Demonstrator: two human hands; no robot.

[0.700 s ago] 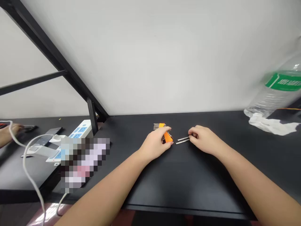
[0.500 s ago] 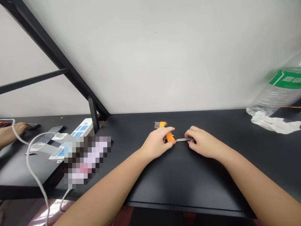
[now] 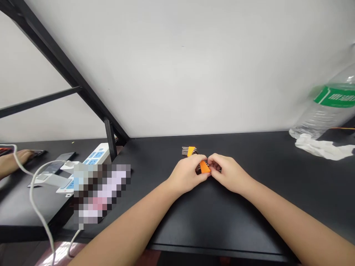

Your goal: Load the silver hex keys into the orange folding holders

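An orange hex key holder (image 3: pixel 205 167) lies over the black desk, with several metal hex keys (image 3: pixel 185 151) sticking out of its far left end. Thumb and fingers of my left hand (image 3: pixel 183 173) are closed round the holder's near part. Right up against the holder's right end, my right hand (image 3: pixel 229 172) pinches a hex key, mostly covered by its fingers; a dark bit of it shows between them. The fingertips of both hands nearly meet. How deep that key sits in the holder cannot be seen.
A white power strip (image 3: pixel 95 157) with plugs stands left, near a blurred-out patch. A black frame post (image 3: pixel 110 138) rises there. Another person's hand (image 3: pixel 23 158) is at far left. To the right are a large clear bottle (image 3: pixel 324 114) and crumpled white tissue (image 3: pixel 323 147).
My right hand has moved left to the holder with the hex key, so the long shaft once visible between the hands is now out of sight. My left hand keeps its hold.
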